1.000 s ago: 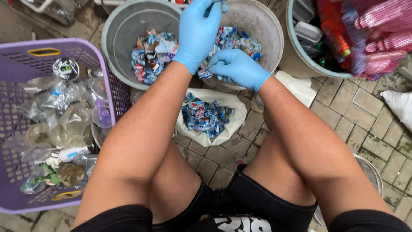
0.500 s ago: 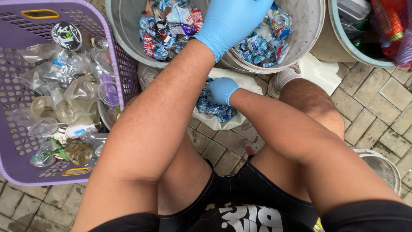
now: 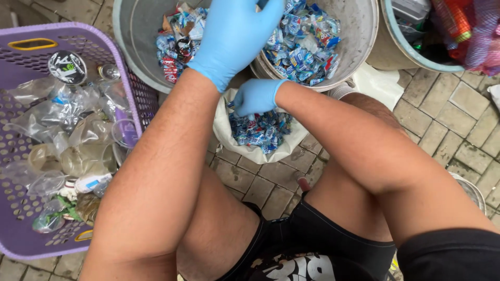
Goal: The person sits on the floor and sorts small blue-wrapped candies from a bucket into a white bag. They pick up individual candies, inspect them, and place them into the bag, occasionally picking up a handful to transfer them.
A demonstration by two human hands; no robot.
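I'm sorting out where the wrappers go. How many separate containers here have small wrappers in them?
3: the left grey basin, top centre under the left hand; the right grey basin beside it; and the white bag on the paving, where the right hand reaches. Others may be hidden.

At the top centre of the frame the gloved left hand [image 3: 234,36] hangs over the rims of two grey buckets [image 3: 133,47] filled with small wrappers [image 3: 302,44]. Just below it, the gloved right hand [image 3: 256,96] reaches into a white bag [image 3: 224,130] of blue wrappers on the paved ground. A purple basket [image 3: 21,239] of clear plastic cups fills the left edge.
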